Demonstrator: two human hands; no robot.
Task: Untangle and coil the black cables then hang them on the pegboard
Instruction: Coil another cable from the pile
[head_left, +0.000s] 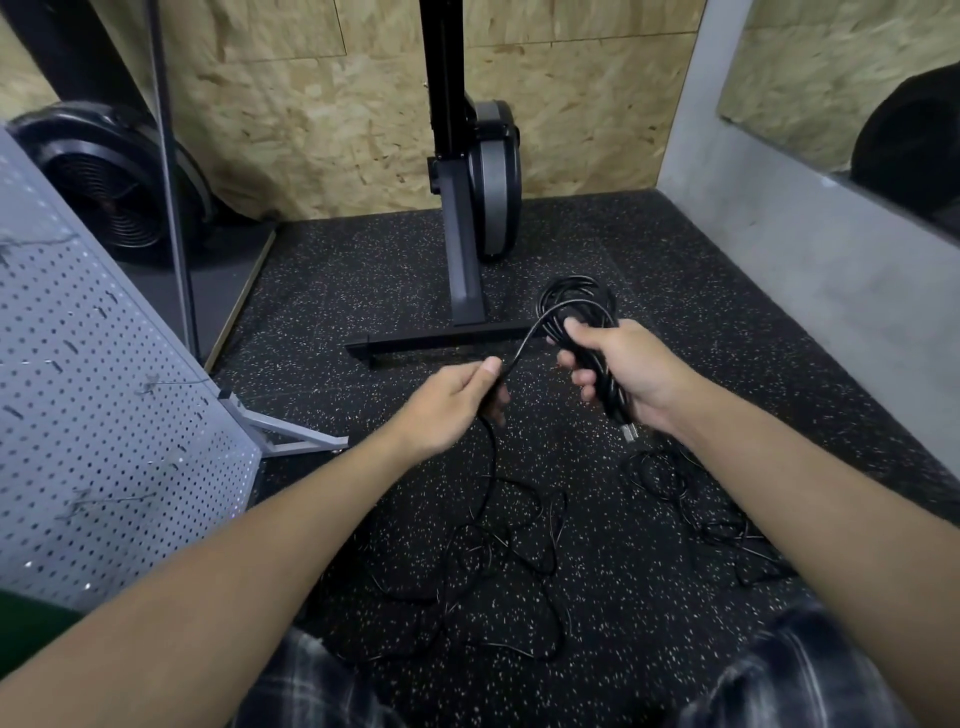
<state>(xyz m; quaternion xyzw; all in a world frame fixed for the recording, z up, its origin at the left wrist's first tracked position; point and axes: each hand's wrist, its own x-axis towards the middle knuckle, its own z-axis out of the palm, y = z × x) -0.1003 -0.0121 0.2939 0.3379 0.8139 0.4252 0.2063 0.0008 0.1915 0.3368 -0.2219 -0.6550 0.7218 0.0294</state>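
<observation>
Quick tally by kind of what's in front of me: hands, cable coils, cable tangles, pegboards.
Hands: 2, left hand, right hand
Held cable coil: 1
Floor cable tangles: 2
Grey pegboard: 1
Total: 6

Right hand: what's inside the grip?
The right hand grips a bundle of black cable loops; a connector end pokes out below. The fingers hide the part in the palm, so the loop count is unclear.
</observation>
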